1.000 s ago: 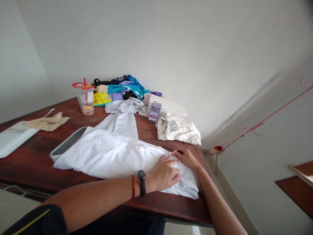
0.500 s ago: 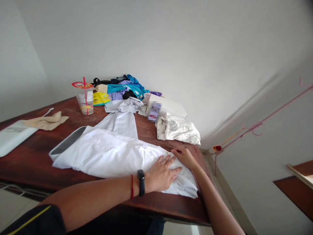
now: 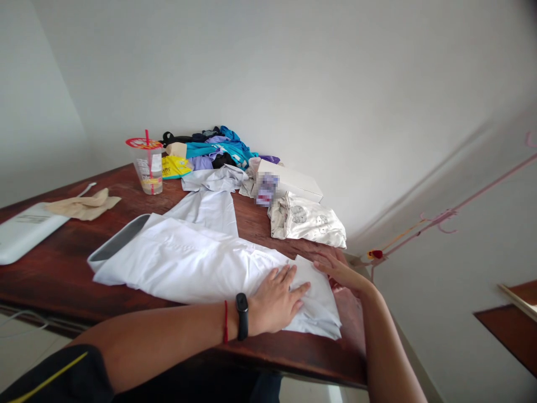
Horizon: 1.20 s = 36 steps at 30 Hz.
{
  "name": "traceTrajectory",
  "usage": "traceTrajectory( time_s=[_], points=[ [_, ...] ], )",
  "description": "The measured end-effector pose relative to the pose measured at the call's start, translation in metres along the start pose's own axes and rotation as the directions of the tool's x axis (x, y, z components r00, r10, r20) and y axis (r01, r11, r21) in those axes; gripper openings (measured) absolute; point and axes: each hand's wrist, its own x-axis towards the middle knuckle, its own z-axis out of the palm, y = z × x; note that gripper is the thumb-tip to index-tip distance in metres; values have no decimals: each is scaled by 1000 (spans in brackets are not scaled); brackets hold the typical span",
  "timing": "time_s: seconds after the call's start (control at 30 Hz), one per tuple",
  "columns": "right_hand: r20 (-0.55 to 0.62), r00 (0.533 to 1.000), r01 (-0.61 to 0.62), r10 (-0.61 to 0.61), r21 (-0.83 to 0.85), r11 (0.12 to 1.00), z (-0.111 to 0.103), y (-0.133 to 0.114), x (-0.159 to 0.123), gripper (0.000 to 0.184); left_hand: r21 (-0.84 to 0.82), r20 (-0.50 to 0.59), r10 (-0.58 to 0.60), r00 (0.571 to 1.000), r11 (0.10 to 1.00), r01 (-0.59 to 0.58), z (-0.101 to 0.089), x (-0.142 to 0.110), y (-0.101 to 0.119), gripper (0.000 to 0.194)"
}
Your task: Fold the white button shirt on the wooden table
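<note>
A white shirt (image 3: pixel 188 260) lies folded lengthwise across the dark wooden table (image 3: pixel 46 291), its grey inner side showing at the left end. One sleeve (image 3: pixel 205 210) stretches away from me toward the back. My left hand (image 3: pixel 277 299), with a black band on the wrist, rests flat on the right part of the shirt, fingers spread. Just beyond the shirt's right edge is my right hand (image 3: pixel 342 274), fingers stretched out and somewhat blurred, at the fabric's far right corner. It grips nothing that I can see.
A plastic cup (image 3: pixel 149 170) with a red straw stands at the back left. Behind the sleeve lies a pile of clothes (image 3: pixel 226 148). A white box (image 3: pixel 293 182) and a patterned white cloth (image 3: pixel 310 218) sit at the back right. A white device (image 3: pixel 29 232) lies far left.
My right hand has moved to the right, off the shirt's edge, and its curled fingers have straightened. My left hand stays flat on the shirt. The view has shifted slightly.
</note>
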Motion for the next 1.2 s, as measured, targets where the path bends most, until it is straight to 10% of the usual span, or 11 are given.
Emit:
traceTrajectory(
  time_s=[0.3, 0.67, 0.87, 1.2],
  points=[
    [158, 976, 63, -149, 448, 892, 2, -8, 1, 84, 42, 37, -73, 997, 997, 71, -5, -6, 3, 56],
    [62, 985, 84, -161, 646, 759, 38, -29, 6, 41, 29, 48, -107, 993, 994, 105, -17, -12, -1, 58],
    [-44, 979, 179, -197, 637, 749, 73, -71, 5, 32, 82, -13, -129, 992, 988, 129, -18, -34, -14, 60],
    [222, 965, -93, -138, 785, 613, 149, -165, 3, 14, 187, -5, -53, 999, 981, 53, -55, -75, -26, 43]
  ],
)
